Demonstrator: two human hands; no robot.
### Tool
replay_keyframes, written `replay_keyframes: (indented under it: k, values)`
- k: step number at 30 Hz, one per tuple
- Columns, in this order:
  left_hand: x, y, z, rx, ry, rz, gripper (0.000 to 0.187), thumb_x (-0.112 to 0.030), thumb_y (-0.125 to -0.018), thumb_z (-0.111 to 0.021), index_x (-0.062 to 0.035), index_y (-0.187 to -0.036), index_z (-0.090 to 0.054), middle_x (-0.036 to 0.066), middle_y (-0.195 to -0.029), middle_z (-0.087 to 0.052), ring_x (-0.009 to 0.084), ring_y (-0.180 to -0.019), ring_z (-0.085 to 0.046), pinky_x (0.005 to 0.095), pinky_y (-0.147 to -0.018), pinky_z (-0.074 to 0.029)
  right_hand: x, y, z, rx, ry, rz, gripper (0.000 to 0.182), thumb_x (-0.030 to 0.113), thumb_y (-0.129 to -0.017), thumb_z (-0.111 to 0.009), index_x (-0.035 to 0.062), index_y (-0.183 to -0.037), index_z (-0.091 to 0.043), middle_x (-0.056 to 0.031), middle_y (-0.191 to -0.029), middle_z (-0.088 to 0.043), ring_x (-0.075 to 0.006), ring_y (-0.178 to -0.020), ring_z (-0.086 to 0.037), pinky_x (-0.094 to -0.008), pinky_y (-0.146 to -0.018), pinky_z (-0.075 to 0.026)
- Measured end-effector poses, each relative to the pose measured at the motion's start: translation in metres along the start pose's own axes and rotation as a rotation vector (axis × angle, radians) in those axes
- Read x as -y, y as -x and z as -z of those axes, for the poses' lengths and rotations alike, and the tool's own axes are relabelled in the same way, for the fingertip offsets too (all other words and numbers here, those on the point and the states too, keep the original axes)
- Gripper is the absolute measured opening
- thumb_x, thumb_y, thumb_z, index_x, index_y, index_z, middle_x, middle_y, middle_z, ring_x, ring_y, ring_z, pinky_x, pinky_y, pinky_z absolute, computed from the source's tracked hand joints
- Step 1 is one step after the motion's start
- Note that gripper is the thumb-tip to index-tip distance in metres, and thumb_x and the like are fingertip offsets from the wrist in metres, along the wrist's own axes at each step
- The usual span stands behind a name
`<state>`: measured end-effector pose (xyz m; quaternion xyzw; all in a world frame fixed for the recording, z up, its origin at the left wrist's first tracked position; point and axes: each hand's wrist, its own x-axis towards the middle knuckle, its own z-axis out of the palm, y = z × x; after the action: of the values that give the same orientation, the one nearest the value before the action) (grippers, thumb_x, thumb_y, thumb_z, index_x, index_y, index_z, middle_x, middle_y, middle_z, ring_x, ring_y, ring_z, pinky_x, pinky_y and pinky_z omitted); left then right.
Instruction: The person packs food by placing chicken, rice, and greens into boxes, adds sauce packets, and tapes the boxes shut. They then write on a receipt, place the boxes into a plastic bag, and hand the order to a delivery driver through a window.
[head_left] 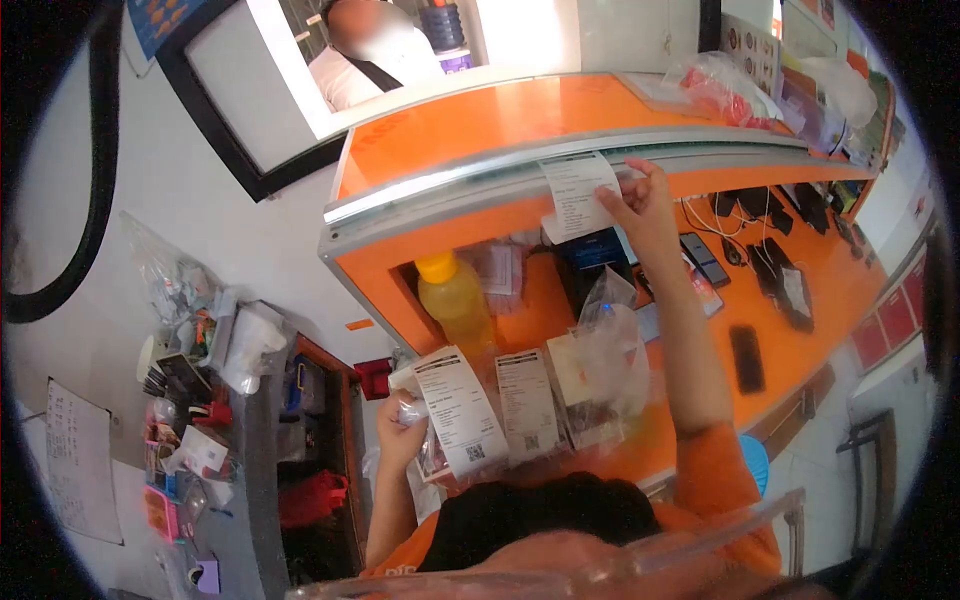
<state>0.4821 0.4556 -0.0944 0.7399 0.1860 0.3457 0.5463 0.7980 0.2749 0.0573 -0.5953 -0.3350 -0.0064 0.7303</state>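
My right hand (645,205) is raised at the metal-edged front of the orange counter, its thumb over the side of a printed receipt (577,190). That paper lies against the rail, its lower end hanging below it. My left hand (402,428) is closed around the gathered top of a clear plastic bag (432,460). A long receipt (462,410) lies over this bag. Just to the right is a second bagged pack with its own receipt (530,405). Beyond that sits another clear bag (600,380) holding something pale.
A yellow-capped bottle (450,295) stands under the counter shelf (480,120). Phones, among them a black one (747,358), and cables lie on the orange desktop (690,370). A grey side table (245,480) holds clutter at left. A person (370,70) is beyond the opening.
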Motion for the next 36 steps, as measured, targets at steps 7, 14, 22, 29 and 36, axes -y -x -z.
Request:
replay_keyframes:
  k: [7, 14, 22, 29, 36]
  values:
    - [0.003, -0.001, 0.0, 0.005, -0.036, -0.002, 0.017, 0.007, -0.066, -0.054, -0.0061, -0.068, -0.042, -0.003, -0.067, -0.046, 0.0046, -0.063, -0.041, 0.0186, -0.055, -0.033, 0.003, 0.022, -0.014, 0.145, -0.071, 0.041, 0.058, -0.008, -0.07, -0.053, 0.0042, -0.122, -0.028, -0.0125, -0.114, -0.044, -0.019, -0.108, -0.043, -0.0313, -0.09, -0.035]
    - [0.0, -0.002, -0.003, -0.026, 0.023, -0.009, 0.019, 0.007, -0.062, -0.054, -0.0054, -0.066, -0.041, -0.002, -0.065, -0.043, 0.0049, -0.06, -0.04, 0.0192, -0.052, -0.032, -0.002, 0.037, -0.019, 0.296, -0.158, 0.197, 0.075, -0.011, -0.07, -0.046, 0.009, -0.134, -0.011, -0.012, -0.131, -0.027, -0.0194, -0.123, -0.023, -0.0307, -0.1, -0.018]
    - [0.001, -0.002, -0.003, -0.031, -0.013, -0.065, 0.017, 0.009, -0.061, -0.052, -0.0043, -0.066, -0.042, -0.002, -0.064, -0.043, 0.0062, -0.059, -0.04, 0.0197, -0.052, -0.032, 0.007, 0.037, -0.024, 0.3, -0.188, 0.159, 0.074, -0.007, -0.071, -0.051, 0.0088, -0.133, -0.013, -0.0117, -0.133, -0.024, -0.0197, -0.123, -0.025, -0.0309, -0.099, -0.021]
    - [-0.001, -0.003, -0.001, -0.005, -0.043, -0.033, 0.016, 0.008, -0.061, -0.053, -0.0032, -0.067, -0.043, 0.0, -0.063, -0.045, 0.0068, -0.059, -0.042, 0.0208, -0.051, -0.033, 0.046, -0.058, -0.079, 0.297, 0.114, 0.458, 0.047, 0.003, -0.074, -0.057, 0.0072, -0.118, -0.043, -0.0101, -0.117, -0.042, -0.0195, -0.106, -0.043, -0.0306, -0.09, -0.034]
    - [-0.01, -0.004, 0.001, -0.034, -0.134, -0.131, 0.011, 0.005, -0.059, -0.056, -0.0002, -0.064, -0.047, 0.007, -0.061, -0.049, 0.0121, -0.057, -0.046, 0.0244, -0.051, -0.035, 0.075, -0.094, -0.149, 0.491, 0.069, 0.269, 0.051, 0.002, -0.079, -0.055, 0.0074, -0.126, -0.037, -0.0077, -0.105, -0.054, -0.0109, -0.086, -0.053, -0.0207, -0.069, -0.045]
